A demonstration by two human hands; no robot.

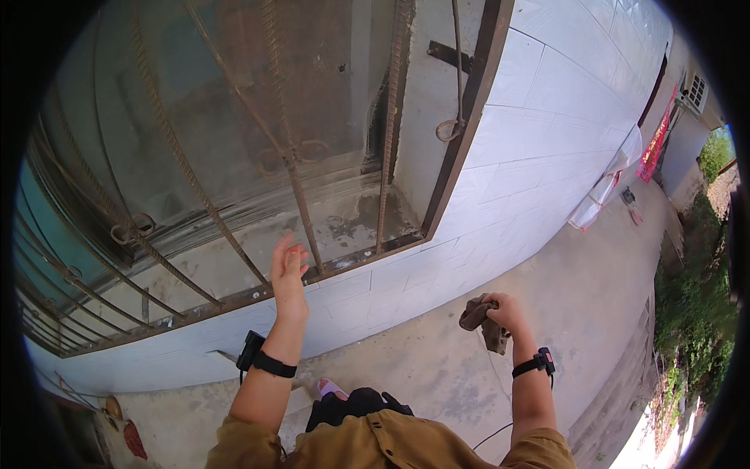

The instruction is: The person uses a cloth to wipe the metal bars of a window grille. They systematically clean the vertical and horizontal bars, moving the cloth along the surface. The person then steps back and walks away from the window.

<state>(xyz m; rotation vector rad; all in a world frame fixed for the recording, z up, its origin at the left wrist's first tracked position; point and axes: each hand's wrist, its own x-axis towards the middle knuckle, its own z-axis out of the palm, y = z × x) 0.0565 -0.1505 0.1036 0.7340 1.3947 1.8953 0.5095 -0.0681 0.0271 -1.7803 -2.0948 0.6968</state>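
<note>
My left hand (289,275) is raised in front of the window's rusty metal grille (302,202), near its lower rail, fingers apart and holding nothing. Whether a fingertip touches a bar, I cannot tell. Out to the right, over the concrete ground, my right hand (505,313) grips a crumpled dark brown cloth (485,322), which hangs down from the fingers. Behind the bars are a concrete sill (351,225) with dark patches and a dusty window pane (222,123).
White wall panels (527,129) run below and beside the window. Farther right, a red banner (655,143) hangs near white sheeting (603,184). Green plants (694,293) line the right edge of the concrete ground (457,375). A cable runs by my right side.
</note>
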